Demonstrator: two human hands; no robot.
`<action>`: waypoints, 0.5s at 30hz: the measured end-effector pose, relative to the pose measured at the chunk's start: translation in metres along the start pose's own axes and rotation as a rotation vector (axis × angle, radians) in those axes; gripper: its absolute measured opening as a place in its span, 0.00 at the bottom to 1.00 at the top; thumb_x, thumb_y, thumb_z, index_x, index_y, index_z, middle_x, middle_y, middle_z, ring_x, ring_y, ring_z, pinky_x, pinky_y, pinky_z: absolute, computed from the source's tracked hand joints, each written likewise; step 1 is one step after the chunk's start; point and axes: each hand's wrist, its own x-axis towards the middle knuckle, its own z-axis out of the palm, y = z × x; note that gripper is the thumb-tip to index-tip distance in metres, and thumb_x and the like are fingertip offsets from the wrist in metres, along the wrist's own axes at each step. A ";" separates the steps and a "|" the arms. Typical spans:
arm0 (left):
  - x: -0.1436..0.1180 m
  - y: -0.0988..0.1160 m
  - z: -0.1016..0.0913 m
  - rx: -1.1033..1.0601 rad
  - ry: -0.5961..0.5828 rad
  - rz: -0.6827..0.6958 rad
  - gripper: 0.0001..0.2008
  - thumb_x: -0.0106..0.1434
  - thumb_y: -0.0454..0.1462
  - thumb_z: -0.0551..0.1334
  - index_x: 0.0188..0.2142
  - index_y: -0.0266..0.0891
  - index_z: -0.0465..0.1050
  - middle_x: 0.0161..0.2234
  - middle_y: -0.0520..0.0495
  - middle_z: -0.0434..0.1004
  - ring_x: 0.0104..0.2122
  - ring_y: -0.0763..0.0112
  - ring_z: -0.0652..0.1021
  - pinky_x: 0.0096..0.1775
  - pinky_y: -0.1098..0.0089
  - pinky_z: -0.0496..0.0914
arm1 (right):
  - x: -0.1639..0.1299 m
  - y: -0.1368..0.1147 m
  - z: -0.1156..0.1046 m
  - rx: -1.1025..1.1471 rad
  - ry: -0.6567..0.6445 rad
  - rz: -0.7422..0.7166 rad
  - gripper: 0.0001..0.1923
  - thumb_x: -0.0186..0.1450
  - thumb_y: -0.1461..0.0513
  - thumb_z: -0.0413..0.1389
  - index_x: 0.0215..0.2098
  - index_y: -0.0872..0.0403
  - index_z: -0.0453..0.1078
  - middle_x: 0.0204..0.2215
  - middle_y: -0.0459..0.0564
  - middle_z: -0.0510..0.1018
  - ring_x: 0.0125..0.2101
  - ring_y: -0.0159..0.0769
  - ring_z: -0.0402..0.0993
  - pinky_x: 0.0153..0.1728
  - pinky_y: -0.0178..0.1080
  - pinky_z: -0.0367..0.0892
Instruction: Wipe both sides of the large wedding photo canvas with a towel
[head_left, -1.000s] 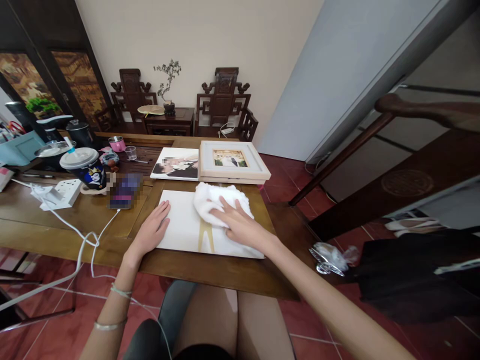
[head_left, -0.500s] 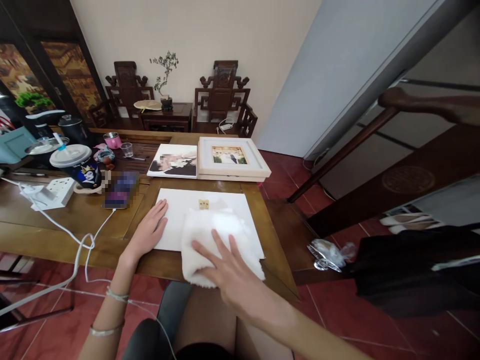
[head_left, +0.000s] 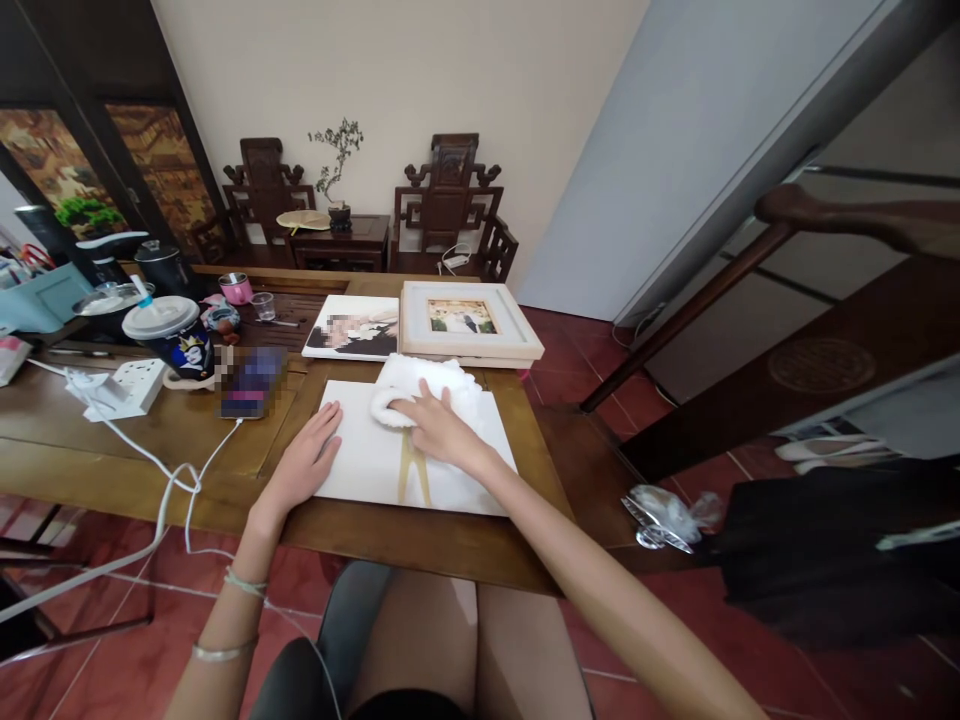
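Note:
A flat white panel (head_left: 360,455) lies on the wooden table near its front edge. My left hand (head_left: 304,455) rests on the panel's left edge, fingers stretched out and holding nothing. A fluffy white cloth (head_left: 412,375) is bunched under my right hand (head_left: 446,430), whose fingers press into it at the panel's far edge. Two tan stripes (head_left: 414,470) spread toward me on the panel below the cloth; whether they are stains or a flat piece I cannot tell. The metal hanger plate is hidden.
A photo print (head_left: 352,325) and a framed photo (head_left: 465,315) lie behind the panel. To the left are a phone (head_left: 253,380) on a white cable, a power strip (head_left: 127,385) and a lidded cup (head_left: 176,335). A wooden chair (head_left: 712,400) stands at right.
My right hand has slid the cloth away from me, to the panel's far edge. The tan stripes now show and the hanger plate is covered. My left hand stays on the left edge.

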 end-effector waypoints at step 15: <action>0.001 0.003 -0.001 0.004 -0.015 -0.022 0.26 0.68 0.43 0.47 0.62 0.34 0.58 0.65 0.40 0.54 0.65 0.60 0.55 0.64 0.56 0.50 | -0.109 -0.043 0.009 0.038 -0.142 -0.291 0.35 0.49 0.78 0.44 0.51 0.51 0.69 0.66 0.45 0.52 0.66 0.54 0.29 0.61 0.67 0.36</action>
